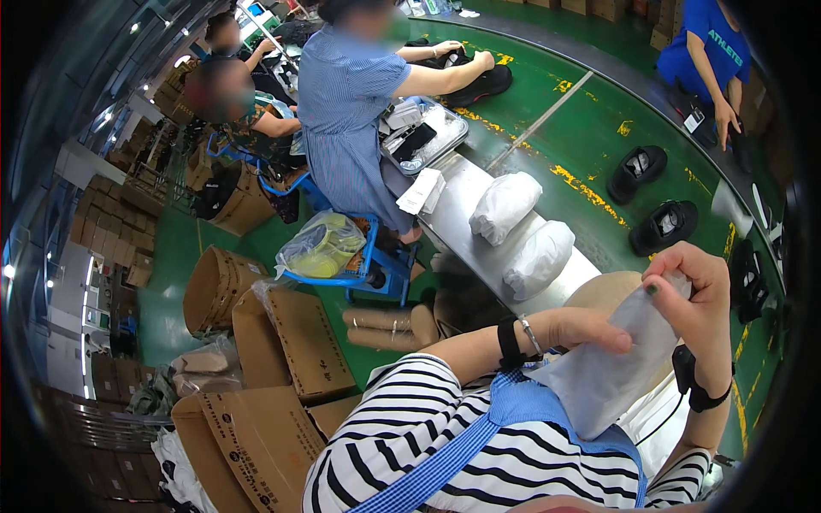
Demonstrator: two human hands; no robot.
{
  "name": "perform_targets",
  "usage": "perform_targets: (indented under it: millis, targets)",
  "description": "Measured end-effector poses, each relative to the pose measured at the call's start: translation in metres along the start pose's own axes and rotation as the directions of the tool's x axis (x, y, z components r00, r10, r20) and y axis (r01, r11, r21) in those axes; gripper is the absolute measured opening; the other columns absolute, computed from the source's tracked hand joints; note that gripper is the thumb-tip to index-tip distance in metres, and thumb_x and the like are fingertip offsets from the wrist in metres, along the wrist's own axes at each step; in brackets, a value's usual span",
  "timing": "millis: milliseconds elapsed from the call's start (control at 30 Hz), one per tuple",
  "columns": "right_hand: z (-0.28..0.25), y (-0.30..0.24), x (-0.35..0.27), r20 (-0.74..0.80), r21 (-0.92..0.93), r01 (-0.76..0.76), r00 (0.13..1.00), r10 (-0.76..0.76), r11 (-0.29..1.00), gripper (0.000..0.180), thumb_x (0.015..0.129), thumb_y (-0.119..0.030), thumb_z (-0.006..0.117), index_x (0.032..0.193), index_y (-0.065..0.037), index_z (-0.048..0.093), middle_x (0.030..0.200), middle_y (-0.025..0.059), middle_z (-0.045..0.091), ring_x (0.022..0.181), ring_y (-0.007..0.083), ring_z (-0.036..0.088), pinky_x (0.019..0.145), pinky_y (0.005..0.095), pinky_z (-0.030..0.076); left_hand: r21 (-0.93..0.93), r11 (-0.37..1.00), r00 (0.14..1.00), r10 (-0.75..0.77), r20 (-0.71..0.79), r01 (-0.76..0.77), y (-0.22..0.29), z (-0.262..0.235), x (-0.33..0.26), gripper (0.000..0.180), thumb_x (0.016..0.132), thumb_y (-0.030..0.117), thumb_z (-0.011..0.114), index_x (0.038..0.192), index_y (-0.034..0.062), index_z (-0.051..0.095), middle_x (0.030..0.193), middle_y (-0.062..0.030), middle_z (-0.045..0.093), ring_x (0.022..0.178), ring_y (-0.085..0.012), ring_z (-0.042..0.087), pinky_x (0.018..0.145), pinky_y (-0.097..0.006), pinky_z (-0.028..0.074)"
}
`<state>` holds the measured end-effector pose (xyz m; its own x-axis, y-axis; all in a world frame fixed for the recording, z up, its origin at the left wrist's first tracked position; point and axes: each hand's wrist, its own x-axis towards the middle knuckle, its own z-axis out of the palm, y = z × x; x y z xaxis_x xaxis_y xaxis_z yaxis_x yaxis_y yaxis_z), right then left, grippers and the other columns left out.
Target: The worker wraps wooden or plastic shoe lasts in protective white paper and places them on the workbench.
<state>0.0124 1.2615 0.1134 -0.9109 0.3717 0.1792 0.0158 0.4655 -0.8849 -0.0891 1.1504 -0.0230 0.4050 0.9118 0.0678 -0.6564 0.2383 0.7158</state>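
Note:
A thin, whitish, translucent wrapper (594,389) hangs in front of my chest, held between both hands; whether it is a paper sheet or a bag I cannot tell. My left hand (581,328) grips its left side, thumb across the front and the other fingers hidden behind it. Higher up, my right hand (703,295) pinches the upper right edge between thumb and fingers. A tan, rounded piece (605,291) shows just behind the wrapper. Beyond my left hand, two white-wrapped bundles (540,259) lie on a metal bench (462,181).
A green conveyor belt (590,128) carries black shoes (663,227) past the bench. Open cardboard boxes (295,346) and a blue stool (385,274) stand at the left. One co-worker in a blue dress (346,128) handles a shoe; another in a blue shirt (705,56) stands across the belt.

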Motion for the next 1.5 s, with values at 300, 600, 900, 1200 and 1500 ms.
perform_targets:
  millis: [300,600,900,1200,1500]
  targets:
    - [-0.018,0.013,0.008,-0.316,-0.307,0.109,0.925,-0.209,0.946,0.038,0.08,-0.005,0.057,0.118,-0.002,0.056,0.121,0.0088,0.056,0.115,0.0197,0.05,0.097,0.0307,0.035,0.359,0.818,0.588,0.573,-0.571,-0.45,0.058,-0.02,-0.01,0.065,0.093,0.053,0.039,0.136,0.0041,0.032,0.129,-0.0083,0.044,0.116,-0.0165,0.048,0.1,-0.031,0.038]
    - [0.015,0.049,0.019,-0.199,-0.499,0.238,0.904,-0.378,0.833,0.079,0.072,-0.036,0.074,0.131,0.002,0.039,0.129,0.0214,0.046,0.119,0.0352,0.045,0.098,0.039,0.038,0.292,0.632,0.36,0.696,-0.621,-0.718,0.103,-0.034,-0.004,0.062,0.091,0.06,0.029,0.119,0.0089,0.05,0.112,-0.0066,0.057,0.103,-0.0207,0.056,0.091,-0.035,0.044]
    - [0.011,0.059,0.022,-0.221,-0.088,-0.132,0.969,0.11,0.987,0.1,0.068,-0.043,0.077,0.137,0.006,0.024,0.128,0.0309,0.042,0.117,0.0388,0.047,0.097,0.0393,0.039,0.327,0.573,0.279,0.726,-0.629,-0.752,0.097,-0.035,0.013,0.067,0.088,0.065,0.033,0.124,0.0094,0.045,0.12,-0.0061,0.051,0.111,-0.0214,0.05,0.095,-0.035,0.04]
    - [0.002,0.077,0.032,-0.231,-0.169,-0.113,0.97,0.072,0.979,0.031,0.078,-0.022,0.07,0.094,0.0,0.057,0.072,0.0094,0.057,0.06,0.0181,0.048,0.056,0.0305,0.042,0.447,0.57,0.192,0.739,-0.646,-0.69,0.098,-0.032,0.025,0.068,0.088,0.065,0.033,0.125,0.0089,0.043,0.121,-0.0057,0.049,0.114,-0.0203,0.047,0.099,-0.036,0.035]
    - [0.013,0.094,0.039,-0.234,-0.781,0.182,0.801,-0.551,0.597,0.016,0.076,-0.011,0.066,0.086,-0.005,0.056,0.08,0.0094,0.055,0.06,0.0249,0.056,0.05,0.0337,0.047,0.237,0.622,0.276,0.614,-0.74,-0.747,0.095,-0.036,0.04,0.067,0.088,0.063,0.033,0.123,0.0078,0.046,0.122,-0.0069,0.05,0.115,-0.0225,0.047,0.098,-0.037,0.037]
